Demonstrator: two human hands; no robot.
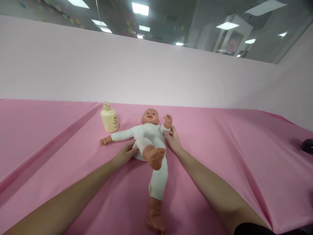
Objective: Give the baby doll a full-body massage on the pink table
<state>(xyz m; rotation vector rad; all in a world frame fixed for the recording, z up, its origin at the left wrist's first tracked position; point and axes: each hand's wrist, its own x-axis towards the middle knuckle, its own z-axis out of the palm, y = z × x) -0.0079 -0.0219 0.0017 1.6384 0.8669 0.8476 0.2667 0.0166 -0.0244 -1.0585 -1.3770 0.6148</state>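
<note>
A baby doll (149,132) with a white cloth body lies on its back on the pink cloth, its head away from me. One of its legs is raised and bent, with the foot toward me; the other stretches straight to the front. My left hand (125,152) grips the doll at the hip and thigh of the raised leg, fingers partly hidden behind it. My right hand (173,139) is closed around the doll's bent arm on the right, near the wrist. The doll's other arm lies stretched out to the left.
A cream pump bottle (109,118) stands left of the doll's head. Pink cloth (207,137) with folds covers the table. Behind it rises a white wall (146,71) with glass above. A black object (307,146) sits at the right edge.
</note>
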